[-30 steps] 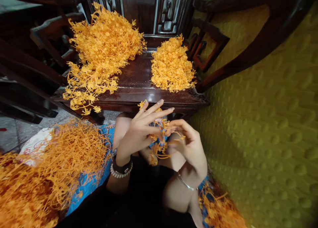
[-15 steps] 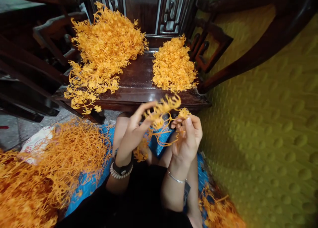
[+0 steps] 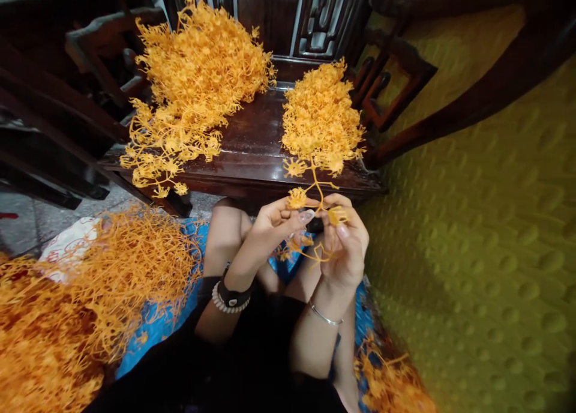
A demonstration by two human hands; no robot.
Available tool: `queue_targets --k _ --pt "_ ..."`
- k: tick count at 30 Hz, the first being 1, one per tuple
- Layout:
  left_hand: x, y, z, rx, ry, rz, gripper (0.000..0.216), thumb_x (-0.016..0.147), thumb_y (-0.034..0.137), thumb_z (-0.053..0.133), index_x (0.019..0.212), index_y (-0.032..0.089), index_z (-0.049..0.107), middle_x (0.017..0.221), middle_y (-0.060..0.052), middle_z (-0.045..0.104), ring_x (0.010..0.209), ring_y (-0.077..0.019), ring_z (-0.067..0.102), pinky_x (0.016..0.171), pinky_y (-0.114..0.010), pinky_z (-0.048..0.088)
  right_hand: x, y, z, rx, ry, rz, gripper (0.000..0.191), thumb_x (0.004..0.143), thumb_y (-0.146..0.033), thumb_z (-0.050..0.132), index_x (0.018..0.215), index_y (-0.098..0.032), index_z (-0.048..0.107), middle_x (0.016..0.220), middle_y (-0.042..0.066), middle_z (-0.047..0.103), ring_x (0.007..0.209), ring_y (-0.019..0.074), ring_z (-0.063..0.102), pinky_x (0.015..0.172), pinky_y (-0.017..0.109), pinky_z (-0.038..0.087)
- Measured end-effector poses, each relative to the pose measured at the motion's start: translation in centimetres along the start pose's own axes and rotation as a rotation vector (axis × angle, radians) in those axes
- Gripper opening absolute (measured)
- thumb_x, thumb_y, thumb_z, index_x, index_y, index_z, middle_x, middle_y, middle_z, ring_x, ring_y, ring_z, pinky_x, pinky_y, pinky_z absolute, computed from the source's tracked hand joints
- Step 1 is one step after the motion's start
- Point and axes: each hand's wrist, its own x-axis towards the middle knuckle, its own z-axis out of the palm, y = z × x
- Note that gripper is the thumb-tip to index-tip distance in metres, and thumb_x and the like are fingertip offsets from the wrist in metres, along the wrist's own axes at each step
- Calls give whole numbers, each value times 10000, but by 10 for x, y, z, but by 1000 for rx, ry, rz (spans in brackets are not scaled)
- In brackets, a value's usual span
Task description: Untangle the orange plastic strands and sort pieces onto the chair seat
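Both hands meet over my lap, in front of the chair seat. My left hand is closed, thumb and fingers pinching an orange branched plastic flower stem near its fork. Small spiky blossoms sit at the stem's tips, pointing away from me. My right hand is closed beside it, pinching a yellow-orange plastic blossom between thumb and fingers. A thin orange sprig hangs below, between the hands. Whether the blossom is joined to the stem is hidden by the fingers.
On the dark wooden chair seat lie a large heap of orange flower stems and a smaller pile of blossoms. Bare orange stems cover the blue sheet at left. A dimpled yellow-green wall rises at right.
My left hand has moved right and closed in on my right hand. The flower stem, blurred over the left fingers before, now points forward between both hands.
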Motion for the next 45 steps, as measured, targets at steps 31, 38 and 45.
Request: queue_targets --k 31,38,45 --pt "-5 -2 0 123 -209 -131 392 822 499 622 612 177 541 552 25 433 472 -76 354 423 -219 273 -11 -17 0 -93 -63 208 506 886 -469 583 538 -219 314 466 -90 216 378 57 161 350 222 161" --pt "-10 2 15 -24 -224 -182 409 769 502 648 590 184 463 522 49 327 433 -58 235 401 -228 163 -5 -17 9 -55 24 307 547 876 -645 422 547 -257 220 387 -121 130 249 48 78 226 203 136" --pt "-11 7 8 -84 -209 -134 461 806 536 602 544 191 441 475 59 283 401 -57 203 401 -235 134 1 -19 0 -1016 382 289 814 903 -465 -254 546 -272 451 345 -75 132 249 105 140 324 277 259"
